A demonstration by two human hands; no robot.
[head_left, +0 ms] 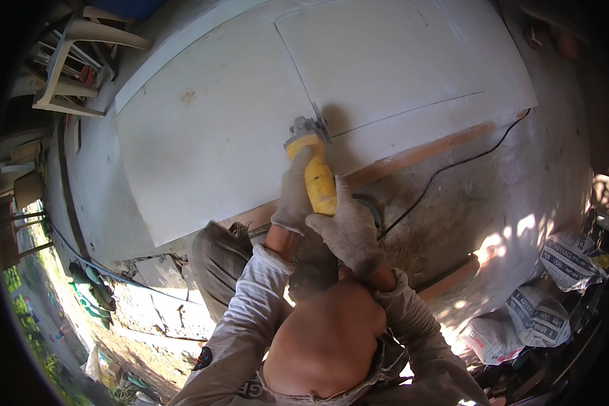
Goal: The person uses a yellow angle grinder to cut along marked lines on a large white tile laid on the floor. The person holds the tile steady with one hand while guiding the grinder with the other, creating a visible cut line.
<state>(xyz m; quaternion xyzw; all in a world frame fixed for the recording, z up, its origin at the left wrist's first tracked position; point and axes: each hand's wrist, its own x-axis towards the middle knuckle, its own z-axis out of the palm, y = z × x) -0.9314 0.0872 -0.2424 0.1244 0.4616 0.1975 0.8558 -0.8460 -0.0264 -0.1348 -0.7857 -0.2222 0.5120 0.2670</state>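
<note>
A yellow angle grinder (320,181) with a grey metal head is held in both my gloved hands. Its disc, seen nearly edge-on, meets a large pale board (210,149) where two cut lines come together. One line runs up and away from the disc, the other off to the right. Toward the front of the tool, my left hand (292,196) is closed around the left side of the body. My right hand (350,227) grips the rear end of the body. The fingers' undersides are partly hidden by the tool and gloves.
Wooden battens (419,150) lie under the board's near edge. A black cable (433,177) curves across the concrete floor at the right. White printed sacks (538,314) rest at the lower right. A plastic chair (68,68) stands at the upper left.
</note>
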